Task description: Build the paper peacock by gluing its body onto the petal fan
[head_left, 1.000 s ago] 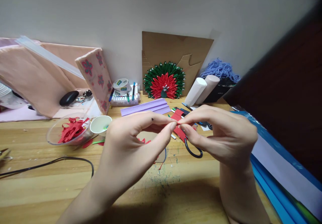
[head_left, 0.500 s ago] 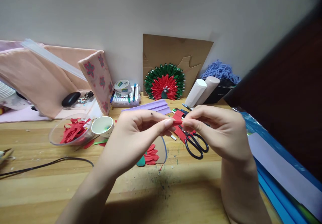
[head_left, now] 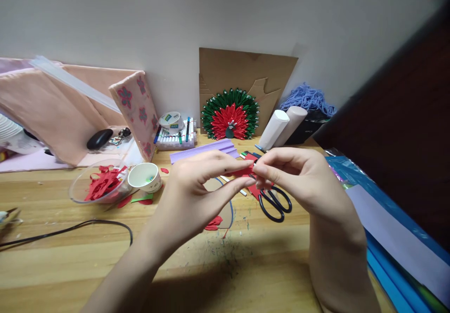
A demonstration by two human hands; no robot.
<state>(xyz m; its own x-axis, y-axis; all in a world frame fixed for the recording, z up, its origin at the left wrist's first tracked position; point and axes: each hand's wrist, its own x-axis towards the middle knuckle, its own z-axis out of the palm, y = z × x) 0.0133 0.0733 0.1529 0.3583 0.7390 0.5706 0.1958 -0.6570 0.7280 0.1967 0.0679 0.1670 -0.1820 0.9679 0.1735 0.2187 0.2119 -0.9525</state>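
My right hand (head_left: pixel 302 182) pinches a small folded strip of red paper (head_left: pixel 243 173) between thumb and fingertips; most of the strip is hidden. My left hand (head_left: pixel 193 196) reaches in from the other side, its thumb and index finger parted around the strip, the index tip close to my right fingertips. Below them on the table lie black-handled scissors (head_left: pixel 271 210) on a sheet of red paper (head_left: pixel 253 192). Partly covered by my left hand is a rounded cardboard piece (head_left: pixel 226 212) with a blue outline, bearing red paper petals (head_left: pixel 213 225).
A clear bowl of red strips (head_left: pixel 75 189) and a paper cup (head_left: pixel 144 176) stand left. Behind are a marker box (head_left: pixel 176 140), purple folded paper (head_left: pixel 204 150) and cardboard (head_left: pixel 242 69) with a green-and-red peacock (head_left: pixel 230 116). White rolls (head_left: pixel 274 128) and blue yarn (head_left: pixel 305 100) stand right.
My left thumb and index finger have parted from their pinch on the red strip, and the left hand has shifted right towards my right fingertips. The right hand keeps its pinch.
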